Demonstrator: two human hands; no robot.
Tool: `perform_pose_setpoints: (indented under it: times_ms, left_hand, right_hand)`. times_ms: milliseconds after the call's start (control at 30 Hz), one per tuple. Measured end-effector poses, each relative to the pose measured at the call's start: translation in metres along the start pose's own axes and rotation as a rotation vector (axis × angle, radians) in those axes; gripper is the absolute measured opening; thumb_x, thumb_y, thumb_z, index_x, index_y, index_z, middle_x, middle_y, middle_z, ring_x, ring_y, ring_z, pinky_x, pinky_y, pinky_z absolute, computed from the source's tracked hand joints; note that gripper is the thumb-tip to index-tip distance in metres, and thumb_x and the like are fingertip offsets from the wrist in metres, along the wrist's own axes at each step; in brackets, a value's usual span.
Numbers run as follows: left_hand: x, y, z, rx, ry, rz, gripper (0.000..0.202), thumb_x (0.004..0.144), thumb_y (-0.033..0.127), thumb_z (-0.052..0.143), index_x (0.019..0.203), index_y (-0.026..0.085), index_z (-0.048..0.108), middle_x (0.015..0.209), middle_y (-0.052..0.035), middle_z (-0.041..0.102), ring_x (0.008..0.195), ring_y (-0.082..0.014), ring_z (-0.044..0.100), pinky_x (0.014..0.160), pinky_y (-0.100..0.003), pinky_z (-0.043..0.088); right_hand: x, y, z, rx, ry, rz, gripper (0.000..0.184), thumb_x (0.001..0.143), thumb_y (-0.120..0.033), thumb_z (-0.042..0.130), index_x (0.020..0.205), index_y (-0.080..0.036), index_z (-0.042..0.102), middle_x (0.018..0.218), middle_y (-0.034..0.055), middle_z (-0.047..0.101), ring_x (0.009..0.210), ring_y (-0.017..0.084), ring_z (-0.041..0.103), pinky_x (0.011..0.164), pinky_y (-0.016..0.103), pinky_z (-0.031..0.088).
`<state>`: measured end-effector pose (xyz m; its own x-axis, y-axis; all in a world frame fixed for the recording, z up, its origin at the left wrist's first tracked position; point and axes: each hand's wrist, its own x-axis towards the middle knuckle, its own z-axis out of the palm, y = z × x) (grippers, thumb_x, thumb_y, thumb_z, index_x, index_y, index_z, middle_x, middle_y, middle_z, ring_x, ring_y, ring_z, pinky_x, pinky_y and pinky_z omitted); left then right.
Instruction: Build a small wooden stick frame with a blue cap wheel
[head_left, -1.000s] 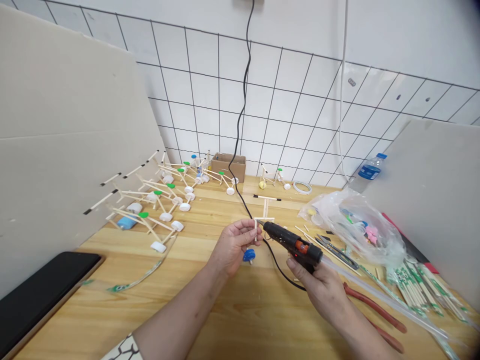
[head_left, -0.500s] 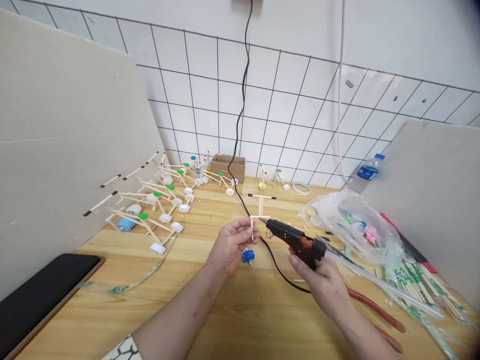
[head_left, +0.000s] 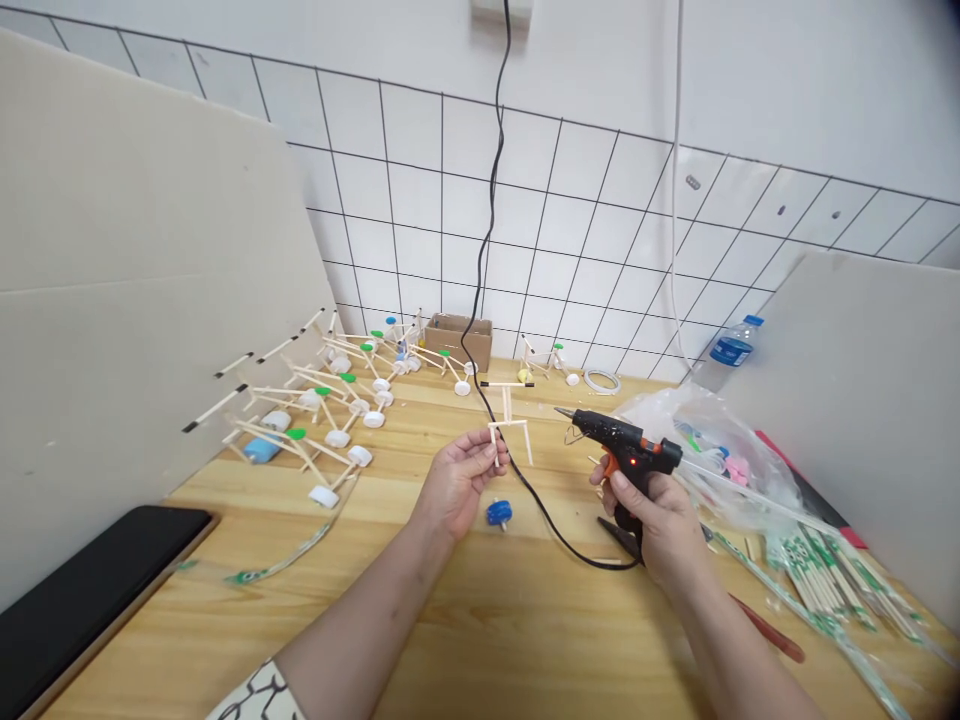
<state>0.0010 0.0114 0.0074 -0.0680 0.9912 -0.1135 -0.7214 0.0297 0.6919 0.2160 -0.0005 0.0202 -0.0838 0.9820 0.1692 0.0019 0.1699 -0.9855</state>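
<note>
Between its fingertips my left hand (head_left: pixel 463 482) pinches one leg of a small wooden stick frame (head_left: pixel 507 404). The frame has a black-tipped crossbar on top and two legs pointing down. My right hand (head_left: pixel 660 520) is wrapped round the grip of a black hot glue gun (head_left: pixel 622 440) with an orange trigger and a lit red light. Its nozzle points left, apart from the frame. A blue wheel piece (head_left: pixel 499 513) with a short stick through it lies on the table below my left hand.
Several small stick tricycles (head_left: pixel 322 410) with white wheels stand at the left. A phone (head_left: pixel 105 600) lies near left. At the back is a cardboard box (head_left: pixel 459 342). To the right are a plastic bag (head_left: pixel 765 480), wrapped sticks (head_left: pixel 817 575), pliers (head_left: pixel 769 628) and a bottle (head_left: pixel 733 350).
The glue gun has moved right, away from the stick frame, its nozzle no longer at the joint. The frame's second leg now shows. My left hand keeps its hold.
</note>
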Motion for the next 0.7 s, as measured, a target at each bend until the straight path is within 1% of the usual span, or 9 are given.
perform_pose_setpoints:
  times_ms: [100,233,367,433,500,533,633,700]
  left_hand:
    - [0.001,0.0,-0.001,-0.009,-0.011,0.016,0.02,0.055,0.007,0.074,0.072,0.01,0.064,0.064,-0.0026,0.065,0.058,-0.0093,0.06,0.056,-0.019,0.047]
    - [0.004,0.0,-0.004,-0.014,-0.012,0.031,0.022,0.055,0.008,0.075,0.074,0.01,0.063,0.065,-0.0023,0.065,0.058,-0.0089,0.06,0.056,-0.019,0.048]
    - [0.005,0.0,-0.005,-0.017,-0.013,0.038,0.022,0.055,0.009,0.075,0.074,0.011,0.063,0.065,-0.0018,0.065,0.058,-0.0092,0.06,0.056,-0.019,0.048]
    - [0.005,0.001,-0.005,-0.018,-0.012,0.038,0.022,0.055,0.008,0.074,0.073,0.011,0.064,0.066,-0.0018,0.065,0.058,-0.0092,0.06,0.056,-0.019,0.048]
    - [0.005,0.001,-0.005,-0.021,-0.006,0.04,0.021,0.055,0.008,0.074,0.073,0.011,0.063,0.066,-0.0019,0.065,0.057,-0.009,0.06,0.056,-0.019,0.048]
    - [0.005,0.002,-0.005,-0.023,-0.002,0.041,0.021,0.055,0.008,0.074,0.073,0.01,0.063,0.066,-0.0019,0.065,0.057,-0.0089,0.06,0.055,-0.019,0.048]
    - [0.007,0.002,-0.005,-0.028,0.013,0.04,0.021,0.055,0.007,0.074,0.072,0.01,0.063,0.064,-0.0019,0.065,0.056,-0.0089,0.06,0.055,-0.019,0.047]
    - [0.008,0.001,-0.006,-0.027,0.022,0.037,0.021,0.055,0.007,0.074,0.072,0.01,0.063,0.064,-0.002,0.065,0.056,-0.0089,0.059,0.055,-0.019,0.047]
  right_hand:
    - [0.009,0.003,0.0,0.076,0.018,0.005,0.025,0.074,-0.037,0.065,0.084,-0.015,0.06,0.068,0.002,0.058,0.052,0.011,0.044,0.05,0.026,0.034]
    - [0.022,0.007,0.002,0.191,0.047,0.072,0.025,0.07,-0.038,0.068,0.076,-0.016,0.058,0.064,0.0012,0.059,0.05,0.01,0.046,0.047,0.025,0.036]
    - [0.042,0.006,0.007,0.24,0.04,0.149,0.029,0.065,-0.036,0.073,0.08,-0.018,0.057,0.075,0.0028,0.064,0.053,0.01,0.051,0.047,0.024,0.041]
    - [0.056,0.007,0.01,0.231,0.029,0.189,0.031,0.063,-0.035,0.074,0.082,-0.018,0.057,0.075,0.0024,0.064,0.057,0.011,0.054,0.048,0.024,0.043]
    - [0.071,0.01,0.012,0.206,0.017,0.225,0.03,0.062,-0.036,0.074,0.079,-0.018,0.057,0.071,0.0017,0.063,0.06,0.012,0.056,0.048,0.024,0.044]
    - [0.079,0.013,0.014,0.197,0.016,0.232,0.029,0.061,-0.035,0.074,0.075,-0.017,0.057,0.067,0.0009,0.061,0.058,0.012,0.055,0.048,0.024,0.044]
    - [0.099,0.023,0.018,0.155,0.007,0.255,0.027,0.063,-0.036,0.073,0.067,-0.016,0.056,0.054,-0.0025,0.053,0.046,0.008,0.048,0.044,0.022,0.04]
    - [0.11,0.03,0.021,0.111,0.003,0.264,0.026,0.062,-0.035,0.073,0.065,-0.015,0.055,0.05,-0.0036,0.051,0.042,0.008,0.044,0.042,0.022,0.037]
